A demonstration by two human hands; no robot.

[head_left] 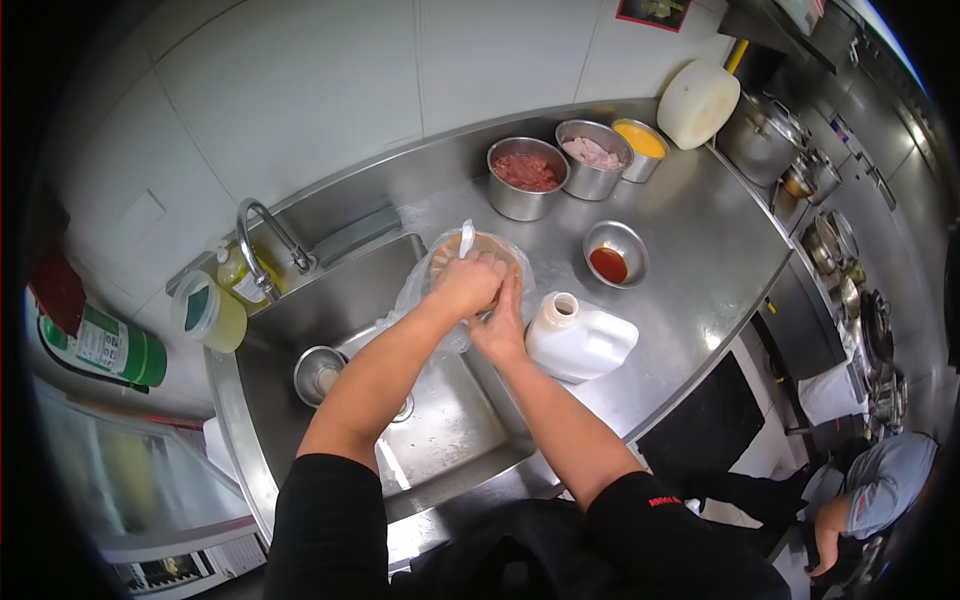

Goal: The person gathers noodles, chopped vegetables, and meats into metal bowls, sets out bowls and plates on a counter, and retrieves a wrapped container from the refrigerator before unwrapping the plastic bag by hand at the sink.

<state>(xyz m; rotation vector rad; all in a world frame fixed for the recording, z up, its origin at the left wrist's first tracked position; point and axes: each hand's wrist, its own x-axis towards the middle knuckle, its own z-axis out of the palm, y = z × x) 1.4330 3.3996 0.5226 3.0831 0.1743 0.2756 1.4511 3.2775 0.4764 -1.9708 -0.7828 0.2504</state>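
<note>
A round container with an orange-brown inside stands at the sink's right edge, and a clear plastic bag spreads around it. My left hand is closed over the container, with a white handle-like piece sticking up beyond the knuckles; what the fingers hold is mostly hidden. My right hand grips the container's near right side. Close by the right wrist is a white plastic jug, uncapped. Farther right sits a small metal bowl of red sauce.
Metal pots of red meat, pale meat and yellow liquid line the back. The sink holds a metal cup; its faucet rises at left. Another person is at lower right.
</note>
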